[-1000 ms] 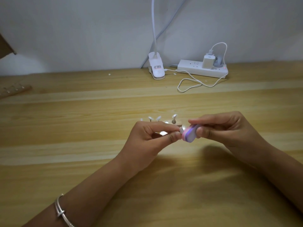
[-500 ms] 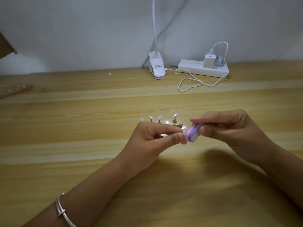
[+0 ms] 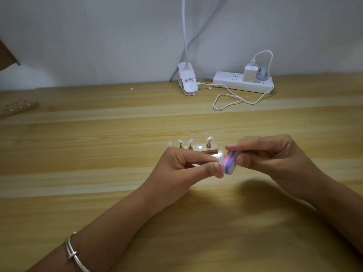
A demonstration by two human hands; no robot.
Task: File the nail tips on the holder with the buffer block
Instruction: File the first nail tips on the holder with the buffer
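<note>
**Buffer block meets a pinched nail tip above the bench**

Both hands are held just over the wooden bench, a little to the 3 o'clock side of the middle of the view. The left hand curls inward, and its grip is narrow: thumb and forefinger pinch a small pale nail tip that the fingertips mostly hide. The right hand comes in from 3 o'clock. Its grip closes on the buffer block, a pink, purple and white piece, with the forefinger along the top and the thumb on the near side. The block's end is touching the left fingertips where the tip is.

The wooden holder lies on the bench just beyond the left hand, at its 12 o'clock. Several nail tips stand on its small posts, and one bare round metal disc shines among them.

A silver bracelet circles the left wrist at 7 o'clock. At the bench's far edge, at 12 o'clock, is a white clip lamp. A white power strip with a charger is at 1 o'clock, and a white cable loops in front of it. Another wooden strip lies at 10 o'clock.
</note>
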